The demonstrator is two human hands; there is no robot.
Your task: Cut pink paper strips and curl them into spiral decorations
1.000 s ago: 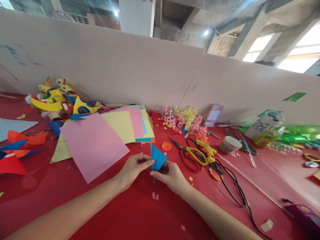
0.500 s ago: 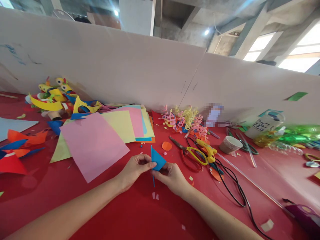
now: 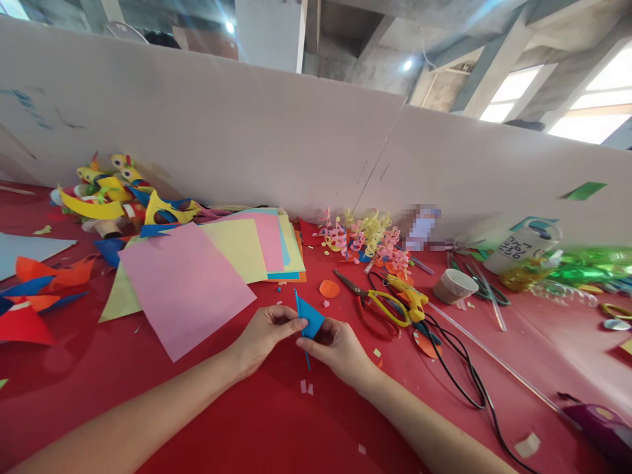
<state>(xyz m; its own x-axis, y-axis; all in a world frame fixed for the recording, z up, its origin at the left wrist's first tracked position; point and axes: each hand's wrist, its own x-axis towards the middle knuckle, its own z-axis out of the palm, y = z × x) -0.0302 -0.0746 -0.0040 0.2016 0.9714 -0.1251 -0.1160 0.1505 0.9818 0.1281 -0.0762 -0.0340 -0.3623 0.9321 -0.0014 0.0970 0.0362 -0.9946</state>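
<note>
A blue piece of paper [image 3: 311, 319] is held between my two hands above the red table, with a triangular part pointing right and a thin rolled edge running up and down on its left. My left hand [image 3: 274, 336] pinches the paper at that rolled edge, thumb on top. From the other side my right hand [image 3: 340, 347] grips its lower right part, fingers partly hidden behind it. Just beyond the hands lies a round orange paper piece [image 3: 329, 288]. Close to my left hand rests a pink sheet [image 3: 186, 289].
Scissors [image 3: 378, 303] and a yellow glue gun [image 3: 407, 296] with a black cable lie right. Behind them stands a paper cup [image 3: 455, 286]. Curled paper strips [image 3: 375, 234] sit by the white partition [image 3: 222, 131]. Finished yellow paper figures [image 3: 108, 184] are at the back left.
The blue paper has tilted, its top leaning to the left and its lower tip shifting slightly right. Both hands keep their hold and have barely moved.
</note>
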